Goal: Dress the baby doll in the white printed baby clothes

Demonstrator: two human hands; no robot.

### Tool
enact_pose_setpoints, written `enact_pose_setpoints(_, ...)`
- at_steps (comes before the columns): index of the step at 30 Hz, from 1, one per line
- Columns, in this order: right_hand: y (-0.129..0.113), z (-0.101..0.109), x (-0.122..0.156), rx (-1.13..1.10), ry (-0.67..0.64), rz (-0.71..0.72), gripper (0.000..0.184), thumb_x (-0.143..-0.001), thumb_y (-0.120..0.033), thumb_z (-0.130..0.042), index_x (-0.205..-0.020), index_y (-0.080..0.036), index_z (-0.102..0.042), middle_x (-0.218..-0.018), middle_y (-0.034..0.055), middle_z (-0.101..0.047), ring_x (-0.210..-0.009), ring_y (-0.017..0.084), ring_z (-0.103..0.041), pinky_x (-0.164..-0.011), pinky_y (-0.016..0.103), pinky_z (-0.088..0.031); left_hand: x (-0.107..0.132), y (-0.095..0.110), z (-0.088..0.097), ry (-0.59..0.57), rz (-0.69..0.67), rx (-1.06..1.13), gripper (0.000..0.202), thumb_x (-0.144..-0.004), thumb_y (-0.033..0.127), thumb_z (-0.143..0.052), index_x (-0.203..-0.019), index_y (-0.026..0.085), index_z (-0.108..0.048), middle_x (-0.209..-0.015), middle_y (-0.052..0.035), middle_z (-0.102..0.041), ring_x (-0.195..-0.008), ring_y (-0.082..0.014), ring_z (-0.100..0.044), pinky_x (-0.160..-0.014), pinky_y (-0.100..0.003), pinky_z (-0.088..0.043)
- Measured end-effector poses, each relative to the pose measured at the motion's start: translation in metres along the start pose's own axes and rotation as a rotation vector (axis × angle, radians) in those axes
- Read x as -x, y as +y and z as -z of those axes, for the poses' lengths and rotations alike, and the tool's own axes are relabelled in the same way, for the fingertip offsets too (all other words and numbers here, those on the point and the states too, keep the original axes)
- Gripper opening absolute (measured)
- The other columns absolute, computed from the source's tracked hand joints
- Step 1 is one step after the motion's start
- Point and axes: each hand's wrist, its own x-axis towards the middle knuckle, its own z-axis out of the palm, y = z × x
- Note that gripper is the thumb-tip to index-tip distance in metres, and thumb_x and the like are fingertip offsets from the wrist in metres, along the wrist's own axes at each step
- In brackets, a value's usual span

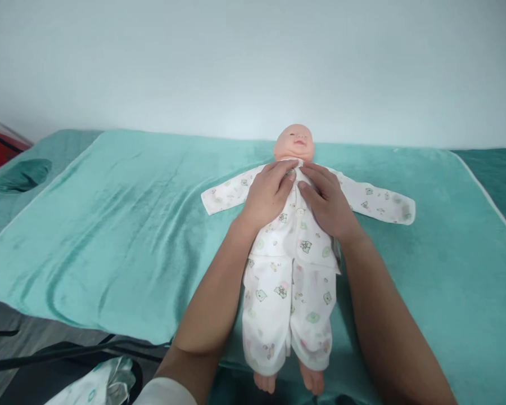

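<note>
A baby doll (294, 144) lies on its back, head toward the wall. It wears a white long-sleeved baby shirt (278, 239) with small animal prints, its sleeves spread to both sides. Matching trousers (270, 306) cover the legs, and the bare feet stick out at the near edge. At the top of the shirt front, just below the chin, my left hand (272, 188) holds the cloth by the collar between bent fingers and thumb. Opposite it, my right hand (325, 197) is closed on the other side of the neckline. My fingers partly hide the upper front.
The doll rests on a green cloth (122, 225) with folds to the left, spread over a padded bed with a round hole (23, 175) at its left end. A pale wall (253, 67) stands behind. A printed white cloth or bag (99, 382) is at the lower left, by black tubing.
</note>
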Motion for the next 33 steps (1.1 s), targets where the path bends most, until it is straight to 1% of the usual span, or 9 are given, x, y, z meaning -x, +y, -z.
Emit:
enact_pose_setpoints(5, 0.012, 0.003, -0.006, -0.026, -0.031, -0.012, 0.051, -0.099, -0.063, -0.050, -0.135, -0.030, -0.065, -0.153, 0.0034, -0.051, -0.146, 0.025, -0.040, -0.126, 0.054, -0.029, -0.001, -0.005, -0.003, 0.004, 0.006, 0.021, 0.037, -0.104, 0.031, -0.042, -0.133, 0.023, -0.062, -0.140, -0.0041, -0.066, -0.134, -0.0191, -0.057, -0.117, -0.038, -0.045)
enact_pose_setpoints(9, 0.029, 0.005, 0.000, -0.050, 0.018, 0.039, 0.056, -0.101, -0.064, -0.043, -0.139, -0.028, -0.062, -0.153, 0.0054, -0.051, -0.145, 0.024, -0.044, -0.125, 0.050, -0.033, 0.010, -0.026, -0.004, 0.089, 0.038, -0.023, 0.042, -0.105, 0.035, -0.036, -0.135, 0.021, -0.062, -0.145, -0.0051, -0.062, -0.141, -0.0195, -0.052, -0.122, -0.039, -0.039)
enact_pose_setpoints(13, 0.051, 0.012, 0.015, 0.212, 0.130, 0.027, 0.057, -0.104, -0.055, -0.033, -0.142, -0.021, -0.058, -0.152, 0.0119, -0.051, -0.144, 0.026, -0.045, -0.124, 0.052, -0.033, 0.045, -0.057, 0.010, 0.140, 0.180, -0.323, 0.047, -0.103, 0.031, -0.035, -0.144, 0.019, -0.056, -0.154, -0.0078, -0.054, -0.149, -0.0248, -0.042, -0.128, -0.050, -0.027)
enact_pose_setpoints(15, 0.062, 0.024, 0.027, 0.406, 0.138, -0.024, 0.057, -0.104, -0.051, -0.033, -0.147, -0.020, -0.054, -0.156, 0.0125, -0.046, -0.148, 0.028, -0.039, -0.124, 0.056, -0.029, 0.067, -0.071, 0.023, 0.104, 0.275, -0.480, 0.054, -0.097, 0.026, -0.043, -0.151, 0.021, -0.049, -0.163, -0.0063, -0.042, -0.154, -0.0284, -0.034, -0.130, -0.056, -0.019)
enact_pose_setpoints(17, 0.072, 0.041, 0.043, 0.569, 0.102, -0.113, 0.060, -0.104, -0.050, -0.034, -0.153, -0.019, -0.047, -0.161, 0.0122, -0.039, -0.152, 0.031, -0.033, -0.124, 0.058, -0.026, 0.087, -0.080, 0.034, 0.101, 0.367, -0.579, 0.063, -0.092, 0.021, -0.046, -0.155, 0.022, -0.044, -0.166, -0.0053, -0.037, -0.155, -0.0290, -0.031, -0.130, -0.055, -0.019)
enact_pose_setpoints(20, 0.085, 0.073, 0.070, 0.710, 0.046, -0.247, 0.067, -0.103, -0.052, -0.036, -0.158, -0.013, -0.039, -0.163, 0.0157, -0.034, -0.152, 0.033, -0.033, -0.124, 0.056, -0.028, 0.104, -0.086, 0.045, 0.156, 0.500, -0.662, 0.065, -0.090, 0.018, -0.042, -0.156, 0.015, -0.043, -0.164, -0.0114, -0.039, -0.153, -0.0302, -0.035, -0.128, -0.052, -0.026)
enact_pose_setpoints(24, 0.093, 0.101, 0.101, 0.786, 0.017, -0.356, 0.070, -0.103, -0.052, -0.036, -0.158, -0.010, -0.037, -0.162, 0.0174, -0.036, -0.151, 0.034, -0.034, -0.123, 0.054, -0.029, 0.107, -0.087, 0.047, 0.180, 0.577, -0.711, 0.063, -0.095, 0.019, -0.035, -0.156, 0.006, -0.039, -0.160, -0.0206, -0.042, -0.151, -0.0321, -0.039, -0.126, -0.050, -0.028)
enact_pose_setpoints(29, 0.086, 0.102, 0.114, 0.825, 0.020, -0.426, 0.067, -0.103, -0.051, -0.037, -0.157, -0.011, -0.040, -0.163, 0.0197, -0.033, -0.151, 0.035, -0.033, -0.123, 0.055, -0.029, 0.104, -0.092, 0.048, 0.213, 0.586, -0.689, 0.063, -0.092, 0.009, -0.030, -0.153, 0.007, -0.044, -0.152, -0.0183, -0.054, -0.148, -0.0287, -0.044, -0.125, -0.046, -0.030)
enact_pose_setpoints(33, 0.085, 0.100, 0.112, 0.794, 0.063, -0.450, 0.064, -0.102, -0.049, -0.041, -0.154, -0.013, -0.044, -0.161, 0.0211, -0.036, -0.151, 0.036, -0.033, -0.122, 0.059, -0.029, 0.102, -0.101, 0.048, 0.310, 0.564, -0.626, 0.059, -0.093, 0.009, -0.031, -0.147, 0.012, -0.053, -0.143, -0.0154, -0.063, -0.138, -0.0279, -0.054, -0.121, -0.047, -0.035)
